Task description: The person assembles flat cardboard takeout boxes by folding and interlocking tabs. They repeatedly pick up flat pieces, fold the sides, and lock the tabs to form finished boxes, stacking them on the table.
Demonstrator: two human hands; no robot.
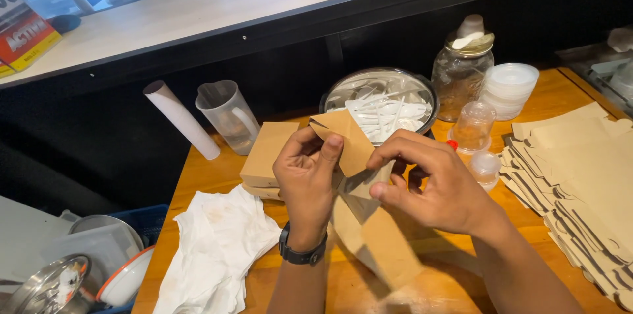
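I am folding a flat brown cardboard box blank [359, 185] into shape, and I think I am about halfway. One folded brown box [267, 156] already sits on the wooden table [198, 188], far and left of my hands. A big stack of flat brown blanks [580, 182] waits on the right. My left hand [306, 179] pinches the top flap. My right hand [432, 185] pinches the side fold. The blank is up over the table's middle, bent and not closed yet.
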